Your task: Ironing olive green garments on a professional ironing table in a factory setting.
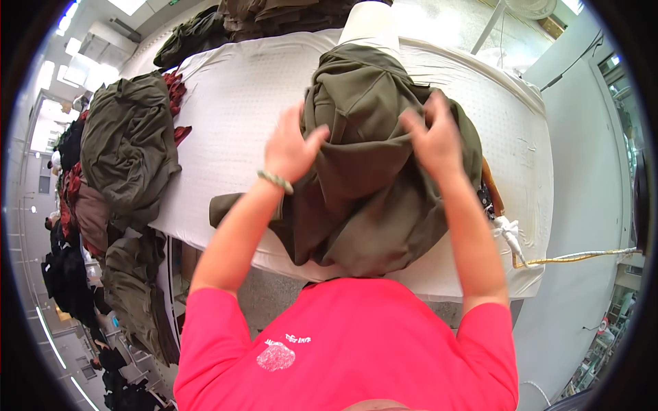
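An olive-green garment (373,171), apparently a sweatshirt, lies bunched over the near part of the ironing table and the base of a white padded form (370,24). Its lower folds hang over the table's near edge. At the garment's left side is my left hand (291,144), thumb stretched out against the cloth and fingers apart from it, slightly blurred. My right hand (435,137) rests at the opposite side, thumb and fingers spread over a fold. Neither hand visibly grips the cloth.
The white-covered table (233,103) spreads beneath the garment. A steam iron's cord (576,258) runs off to the right, beside a white cloth knot (508,233). More olive garments (130,144) are piled at the left, with dark clothes (274,17) at the far edge.
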`<action>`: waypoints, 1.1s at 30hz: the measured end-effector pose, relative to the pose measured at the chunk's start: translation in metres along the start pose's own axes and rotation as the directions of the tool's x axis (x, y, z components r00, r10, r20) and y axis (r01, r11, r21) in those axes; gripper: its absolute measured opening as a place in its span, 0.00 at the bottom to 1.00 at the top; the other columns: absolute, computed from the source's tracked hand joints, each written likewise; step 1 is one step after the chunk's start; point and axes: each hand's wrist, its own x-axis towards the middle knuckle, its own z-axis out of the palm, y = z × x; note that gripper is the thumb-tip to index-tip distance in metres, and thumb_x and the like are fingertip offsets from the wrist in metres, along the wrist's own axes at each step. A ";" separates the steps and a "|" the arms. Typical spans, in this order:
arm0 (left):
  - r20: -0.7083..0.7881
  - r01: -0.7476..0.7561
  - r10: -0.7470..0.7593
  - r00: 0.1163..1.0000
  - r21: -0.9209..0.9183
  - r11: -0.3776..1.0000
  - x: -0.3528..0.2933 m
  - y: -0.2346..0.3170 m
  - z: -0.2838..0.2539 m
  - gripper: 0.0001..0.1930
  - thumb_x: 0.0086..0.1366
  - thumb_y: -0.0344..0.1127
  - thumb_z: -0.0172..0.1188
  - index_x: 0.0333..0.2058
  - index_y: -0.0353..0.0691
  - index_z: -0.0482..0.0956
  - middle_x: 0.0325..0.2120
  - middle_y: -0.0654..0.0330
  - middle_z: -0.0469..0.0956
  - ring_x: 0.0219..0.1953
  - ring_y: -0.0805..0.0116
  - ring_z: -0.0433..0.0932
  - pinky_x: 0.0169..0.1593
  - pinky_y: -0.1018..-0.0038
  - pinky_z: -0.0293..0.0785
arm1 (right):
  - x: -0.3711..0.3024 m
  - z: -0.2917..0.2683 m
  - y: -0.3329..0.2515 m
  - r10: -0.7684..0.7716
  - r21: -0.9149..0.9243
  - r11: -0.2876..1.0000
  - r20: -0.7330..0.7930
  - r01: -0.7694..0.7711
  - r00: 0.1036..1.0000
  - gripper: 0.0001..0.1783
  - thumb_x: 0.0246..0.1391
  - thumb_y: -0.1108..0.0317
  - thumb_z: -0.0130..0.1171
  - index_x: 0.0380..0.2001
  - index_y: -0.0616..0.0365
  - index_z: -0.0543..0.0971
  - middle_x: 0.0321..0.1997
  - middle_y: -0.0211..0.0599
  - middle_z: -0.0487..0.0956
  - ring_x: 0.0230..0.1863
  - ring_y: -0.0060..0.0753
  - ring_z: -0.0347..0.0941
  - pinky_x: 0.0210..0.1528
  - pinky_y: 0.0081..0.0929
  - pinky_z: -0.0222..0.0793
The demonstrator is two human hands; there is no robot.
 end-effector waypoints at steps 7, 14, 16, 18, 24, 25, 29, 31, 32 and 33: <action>0.354 0.396 -0.275 0.894 -0.335 0.855 -0.046 -0.023 0.044 0.35 0.61 0.50 0.68 0.59 0.34 0.69 0.58 0.43 0.72 0.59 0.42 0.72 0.59 0.57 0.72 | -0.057 0.042 0.018 0.195 0.442 0.825 0.362 -0.352 0.912 0.47 0.53 0.57 0.73 0.69 0.67 0.62 0.59 0.55 0.77 0.61 0.50 0.74 0.66 0.34 0.66; 0.422 0.237 -0.144 0.895 -0.178 0.955 -0.091 0.012 0.012 0.32 0.62 0.45 0.68 0.60 0.35 0.69 0.61 0.42 0.70 0.62 0.45 0.70 0.63 0.59 0.69 | -0.085 0.001 0.034 0.201 -0.111 0.980 0.473 -0.168 0.858 0.45 0.54 0.60 0.72 0.70 0.64 0.62 0.66 0.54 0.72 0.70 0.45 0.66 0.71 0.31 0.60; 0.014 -0.155 0.163 0.986 -0.240 0.958 -0.064 0.013 0.006 0.30 0.65 0.41 0.65 0.63 0.37 0.68 0.62 0.43 0.69 0.66 0.46 0.67 0.66 0.60 0.65 | -0.075 -0.002 0.022 0.131 0.019 0.989 0.380 -0.149 0.916 0.45 0.57 0.59 0.70 0.71 0.64 0.61 0.68 0.54 0.70 0.71 0.45 0.65 0.72 0.31 0.58; -0.003 -0.155 0.165 0.986 -0.360 0.920 -0.025 0.019 0.006 0.30 0.69 0.41 0.61 0.65 0.38 0.67 0.67 0.46 0.65 0.70 0.46 0.62 0.69 0.60 0.61 | -0.059 0.005 0.009 0.078 0.140 0.983 0.268 -0.119 0.960 0.44 0.59 0.58 0.68 0.71 0.65 0.60 0.70 0.55 0.68 0.72 0.45 0.63 0.73 0.31 0.56; 0.085 -0.090 0.113 0.990 -0.238 0.967 0.081 -0.017 0.093 0.33 0.73 0.52 0.52 0.69 0.39 0.63 0.71 0.46 0.59 0.73 0.46 0.55 0.74 0.62 0.52 | 0.015 0.089 0.008 0.153 0.272 0.942 0.174 -0.197 0.973 0.43 0.68 0.48 0.53 0.74 0.66 0.54 0.79 0.58 0.53 0.80 0.48 0.47 0.78 0.35 0.43; 0.087 -0.078 0.111 0.990 -0.312 0.947 0.097 -0.021 0.103 0.34 0.73 0.53 0.52 0.69 0.38 0.63 0.71 0.45 0.59 0.74 0.47 0.54 0.74 0.62 0.52 | 0.036 0.099 0.018 0.091 0.154 0.982 0.106 -0.107 0.990 0.45 0.67 0.44 0.52 0.74 0.65 0.54 0.79 0.58 0.51 0.80 0.49 0.45 0.78 0.36 0.41; 0.119 0.011 0.055 0.991 -0.496 0.868 0.156 -0.056 0.127 0.36 0.72 0.56 0.51 0.69 0.36 0.62 0.71 0.44 0.59 0.73 0.46 0.55 0.74 0.62 0.52 | 0.100 0.120 0.002 0.031 -0.253 0.967 0.127 0.002 0.991 0.50 0.64 0.36 0.49 0.75 0.62 0.53 0.79 0.59 0.50 0.80 0.54 0.43 0.79 0.40 0.41; 0.135 0.037 0.046 0.990 -0.555 0.831 0.166 -0.062 0.131 0.36 0.72 0.56 0.52 0.69 0.35 0.63 0.70 0.44 0.60 0.73 0.46 0.56 0.74 0.62 0.52 | 0.116 0.128 0.000 0.034 -0.287 0.958 0.130 0.005 0.991 0.51 0.63 0.34 0.48 0.75 0.62 0.53 0.79 0.57 0.49 0.80 0.54 0.43 0.78 0.42 0.41; 0.153 0.073 0.018 0.988 -0.570 0.818 0.169 -0.060 0.131 0.36 0.71 0.55 0.52 0.68 0.35 0.63 0.69 0.43 0.62 0.73 0.46 0.57 0.73 0.62 0.53 | 0.122 0.130 0.000 0.037 -0.322 0.947 0.130 0.007 0.991 0.51 0.63 0.33 0.47 0.75 0.61 0.53 0.80 0.56 0.49 0.80 0.53 0.43 0.78 0.45 0.41; 0.169 0.107 -0.008 0.986 -0.583 0.805 0.172 -0.057 0.130 0.35 0.71 0.53 0.53 0.68 0.34 0.64 0.68 0.43 0.64 0.72 0.45 0.58 0.73 0.62 0.54 | 0.126 0.129 0.000 0.038 -0.356 0.934 0.127 0.009 0.991 0.52 0.62 0.31 0.46 0.75 0.60 0.53 0.80 0.54 0.49 0.81 0.53 0.42 0.78 0.47 0.41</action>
